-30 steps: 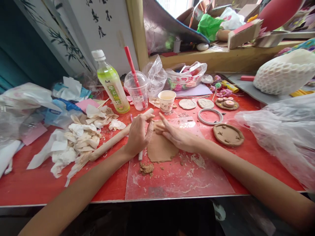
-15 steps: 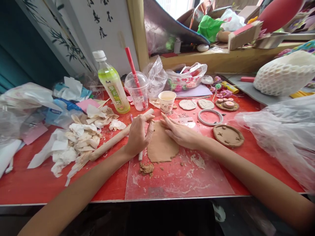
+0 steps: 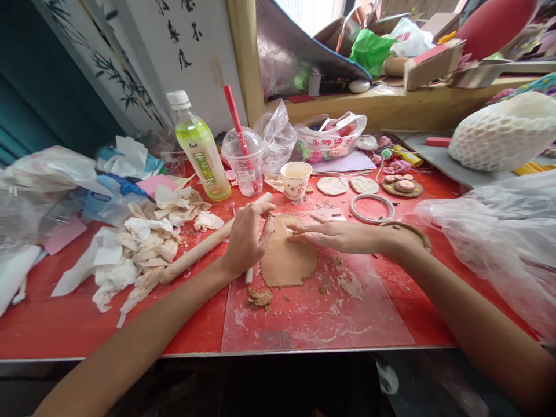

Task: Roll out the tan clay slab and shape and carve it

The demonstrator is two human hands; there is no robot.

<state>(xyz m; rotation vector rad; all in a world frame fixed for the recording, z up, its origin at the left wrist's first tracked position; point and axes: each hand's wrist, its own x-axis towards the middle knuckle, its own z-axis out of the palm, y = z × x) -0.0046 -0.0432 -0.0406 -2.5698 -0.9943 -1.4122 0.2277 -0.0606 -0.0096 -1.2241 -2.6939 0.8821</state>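
A flat brown clay slab (image 3: 289, 266) lies on a clear plastic sheet (image 3: 313, 330), with a wet sheen near its top. My right hand (image 3: 339, 236) is stretched over the slab's upper right, fingers straight and fingertips at the shiny patch. At the upper left edge of the slab is my left hand (image 3: 247, 240), its fingers bent and the thumb apart; nothing shows in it. Beside that hand runs a wooden rolling pin (image 3: 197, 255), lying at a slant. Part of a thin white stick (image 3: 249, 275) shows under my left wrist. Just behind the slab stands a paper cup (image 3: 296, 180) of cloudy liquid.
Clay crumbs (image 3: 259, 297) lie before the slab. Crumpled tissues (image 3: 139, 249), a drink bottle (image 3: 202, 153) and a plastic cup with straw (image 3: 245, 162) stand left. To the right are a tape roll (image 3: 372, 207), clay discs (image 3: 332, 185) and a plastic bag (image 3: 499, 226).
My right hand has shifted slightly right and turned more sideways, uncovering the slab's wet patch and covering most of the round clay dish on the right. The left hand stays in place.
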